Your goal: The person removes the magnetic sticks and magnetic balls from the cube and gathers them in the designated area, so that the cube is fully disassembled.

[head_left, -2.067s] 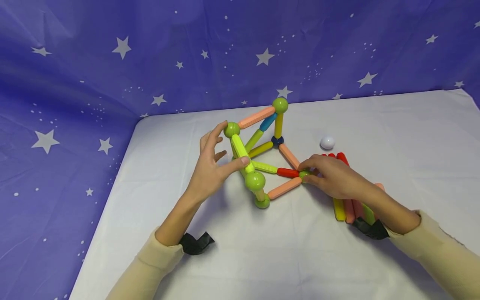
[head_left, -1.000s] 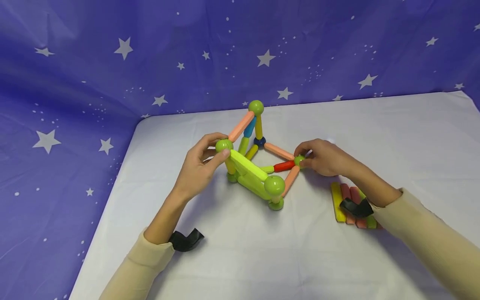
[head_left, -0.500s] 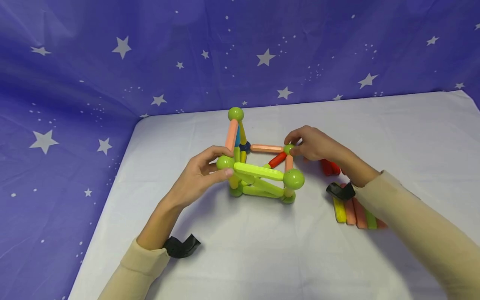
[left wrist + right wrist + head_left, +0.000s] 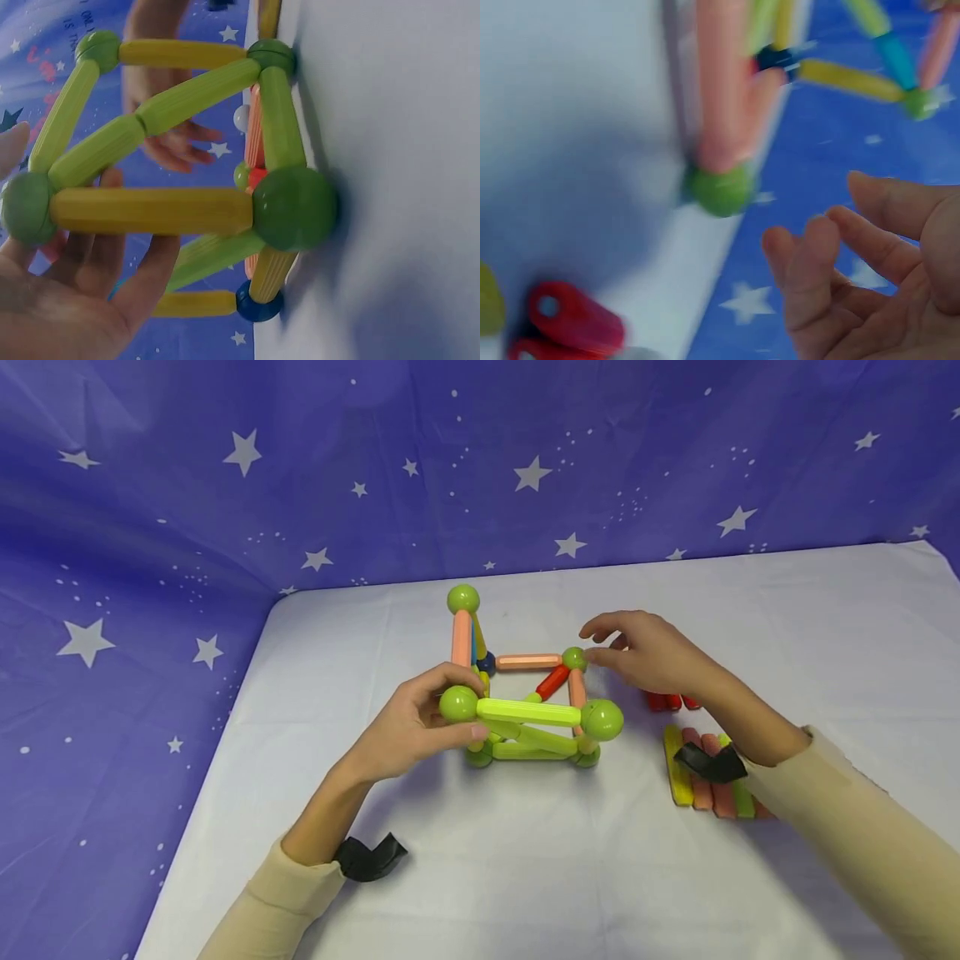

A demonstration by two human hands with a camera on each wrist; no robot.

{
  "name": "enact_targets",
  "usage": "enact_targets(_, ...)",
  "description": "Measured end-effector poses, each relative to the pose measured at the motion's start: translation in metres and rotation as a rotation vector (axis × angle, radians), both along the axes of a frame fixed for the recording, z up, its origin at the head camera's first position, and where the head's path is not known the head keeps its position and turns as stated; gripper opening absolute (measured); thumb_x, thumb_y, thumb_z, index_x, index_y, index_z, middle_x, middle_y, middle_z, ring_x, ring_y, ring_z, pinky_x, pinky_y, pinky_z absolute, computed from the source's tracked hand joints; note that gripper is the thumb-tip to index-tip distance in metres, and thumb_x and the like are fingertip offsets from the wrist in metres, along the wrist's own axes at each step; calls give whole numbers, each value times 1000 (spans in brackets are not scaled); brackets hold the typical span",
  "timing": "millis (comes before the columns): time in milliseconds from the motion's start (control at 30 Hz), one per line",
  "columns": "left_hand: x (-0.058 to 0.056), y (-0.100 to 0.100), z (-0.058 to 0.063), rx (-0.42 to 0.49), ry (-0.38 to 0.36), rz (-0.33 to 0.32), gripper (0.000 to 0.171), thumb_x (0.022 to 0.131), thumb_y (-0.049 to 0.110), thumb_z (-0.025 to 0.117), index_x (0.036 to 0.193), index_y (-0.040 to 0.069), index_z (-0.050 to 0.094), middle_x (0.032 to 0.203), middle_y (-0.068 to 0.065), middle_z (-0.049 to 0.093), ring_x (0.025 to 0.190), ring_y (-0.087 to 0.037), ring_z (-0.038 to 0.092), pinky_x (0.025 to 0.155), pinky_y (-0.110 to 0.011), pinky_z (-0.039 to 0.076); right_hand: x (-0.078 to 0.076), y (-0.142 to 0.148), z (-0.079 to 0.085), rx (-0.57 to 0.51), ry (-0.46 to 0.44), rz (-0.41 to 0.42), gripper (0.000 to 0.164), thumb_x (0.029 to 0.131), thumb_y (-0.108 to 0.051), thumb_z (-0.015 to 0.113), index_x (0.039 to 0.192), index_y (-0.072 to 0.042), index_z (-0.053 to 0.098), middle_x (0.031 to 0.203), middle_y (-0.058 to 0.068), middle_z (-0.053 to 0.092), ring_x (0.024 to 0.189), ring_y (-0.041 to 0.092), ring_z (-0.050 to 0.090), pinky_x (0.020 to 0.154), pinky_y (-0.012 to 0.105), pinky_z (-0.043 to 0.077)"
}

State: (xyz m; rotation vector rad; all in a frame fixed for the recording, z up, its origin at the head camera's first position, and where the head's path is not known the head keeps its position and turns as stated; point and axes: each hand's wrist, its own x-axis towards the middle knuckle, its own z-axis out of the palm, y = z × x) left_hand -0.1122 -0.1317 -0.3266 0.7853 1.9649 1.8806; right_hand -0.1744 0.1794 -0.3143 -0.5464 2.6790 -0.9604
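A box-like frame of magnetic sticks point(image 4: 528, 712) and balls stands on the white table. At its near upper left corner, my left hand point(image 4: 408, 727) grips a green ball point(image 4: 457, 703) between thumb and fingers. Its fingers point(image 4: 97, 259) show behind the corner in the left wrist view. My right hand point(image 4: 652, 652) hovers just right of the low green ball point(image 4: 574, 658) at the far right corner. In the right wrist view its fingers point(image 4: 810, 270) are apart from that ball and hold nothing. A dark blue ball point(image 4: 487, 662) sits at the far left base corner.
Several loose yellow, pink and green sticks point(image 4: 680, 768) lie side by side at right, partly under the right wrist. Red sticks point(image 4: 663, 702) lie beyond them. A white ball point(image 4: 241, 118) shows in the left wrist view. A starry blue curtain point(image 4: 480, 468) hangs behind.
The frame has turned on the table, bringing its green side to face front. My left hand kept a corner ball throughout; my right hand has let go of the low green ball and moved slightly right.
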Motion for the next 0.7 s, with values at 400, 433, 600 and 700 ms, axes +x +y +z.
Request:
enact_targets(400,7,7,0,-131,26,150,28,86,6,74,112,7,63,102,-14,56,82,-26,56,65,-28,51,76,-3,48,-169,0,173,38,88,-31,77,122,-20,66,107,-6,64,82,15,60,64,28,51)
enact_targets(433,7,7,0,-133,25,150,28,86,6,74,112,7,63,101,-14,57,82,-26,56,65,-29,51,78,-5,47,-170,7,183,38,86,-30,79,120,-19,67,107,-7,65,83,14,60,65,28,51)
enact_targets(600,7,8,0,-117,29,144,27,87,6,73,113,8,65,101,-13,58,81,-25,56,64,-28,50,78,-10,44,-236,-50,174,30,87,-21,78,114,-15,67,102,-2,66,75,15,61,50,30,52)
enact_targets(700,8,10,-1,-99,33,143,25,88,6,73,112,9,65,100,-13,58,81,-25,56,64,-28,50,78,-10,43,-273,-94,161,28,89,-19,76,114,-13,65,99,2,65,66,17,60,43,33,51)
